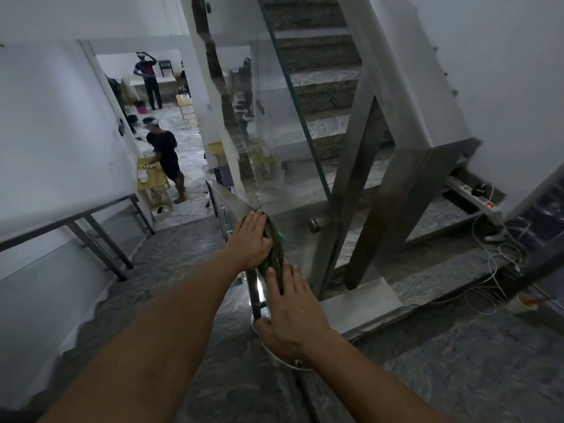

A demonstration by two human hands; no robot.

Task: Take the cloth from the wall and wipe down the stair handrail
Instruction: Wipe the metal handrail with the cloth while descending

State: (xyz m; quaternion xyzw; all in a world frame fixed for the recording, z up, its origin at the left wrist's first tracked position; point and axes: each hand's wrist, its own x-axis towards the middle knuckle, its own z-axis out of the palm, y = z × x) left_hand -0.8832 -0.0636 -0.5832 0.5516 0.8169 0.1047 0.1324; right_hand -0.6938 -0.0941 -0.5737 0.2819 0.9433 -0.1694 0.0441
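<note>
The cloth is already off the wall and pressed onto the handrail beneath the flat, slightly spread fingers of both hands. Wiping seems underway; the lower rail beyond the fingers probably remains.

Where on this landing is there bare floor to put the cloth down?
Bare floor lies right of the handrail, beside the right hand. Farther right is crowded: white cables, a power strip, a paper cup. Both hands, left hand too, press the cloth.
</note>
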